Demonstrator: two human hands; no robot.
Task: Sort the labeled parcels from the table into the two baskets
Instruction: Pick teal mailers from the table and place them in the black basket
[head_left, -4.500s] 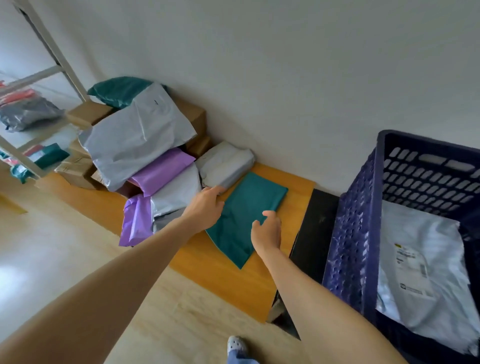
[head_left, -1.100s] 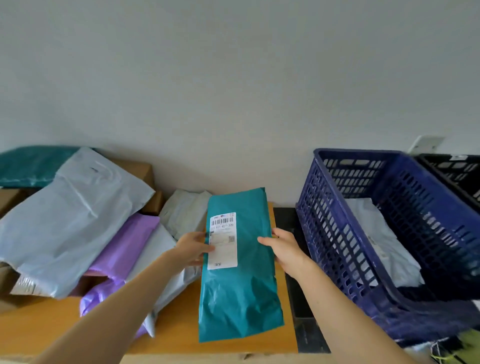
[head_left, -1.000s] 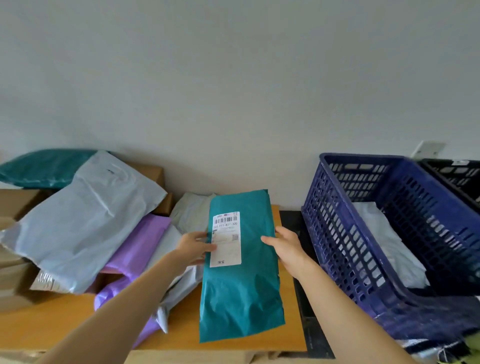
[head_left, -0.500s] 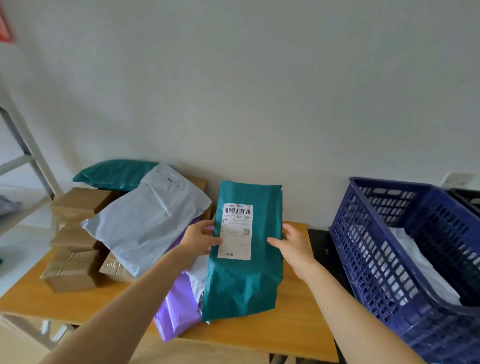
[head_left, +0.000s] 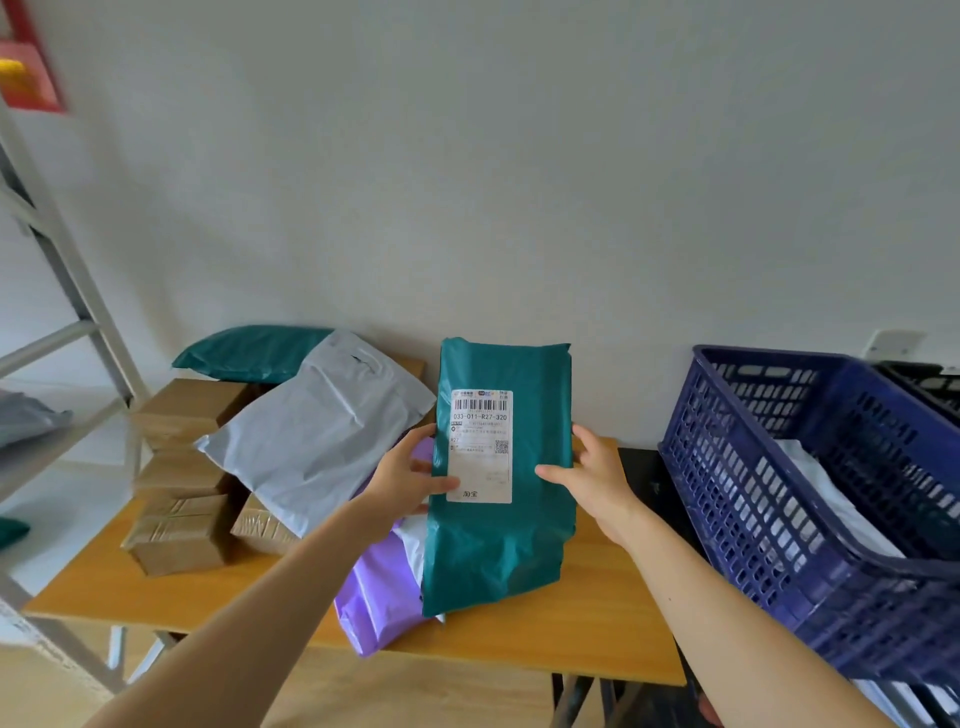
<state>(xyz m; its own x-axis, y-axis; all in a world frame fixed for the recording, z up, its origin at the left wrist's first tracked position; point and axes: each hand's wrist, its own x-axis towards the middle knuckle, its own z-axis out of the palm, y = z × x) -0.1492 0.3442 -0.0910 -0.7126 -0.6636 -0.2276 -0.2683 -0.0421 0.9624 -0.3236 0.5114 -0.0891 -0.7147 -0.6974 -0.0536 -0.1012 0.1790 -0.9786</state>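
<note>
Fingers (head_left: 581, 437) of the right hand (head_left: 592, 480) curl round the right edge of the teal parcel (head_left: 498, 551), thumb laid across its front. The left hand (head_left: 402, 480) pinches the opposite edge, thumb resting on the lower left corner of the white label (head_left: 480, 447).

The parcel is held upright, label toward the person, in front of the wooden surface (head_left: 587, 613). Its slack lower end hangs over the purple parcel (head_left: 379, 597); contact cannot be judged.

Step in hand, as it appears: reading the label to pick a basket.
- The left thumb is best slid off the label so no print is covered; the code line near the top is already legible.
- Nothing visible says which code belongs to which basket.
- The bag is soft and sags low. A grip at both edges should stop it folding mid-carry.
- The blue basket (head_left: 753, 467) stands just to the right, a white parcel (head_left: 831, 499) inside; the black basket (head_left: 924, 384) lies beyond it.
- The limp tail should probably be lifted clear of the blue rim, then laid flat, not dropped on end.
</note>
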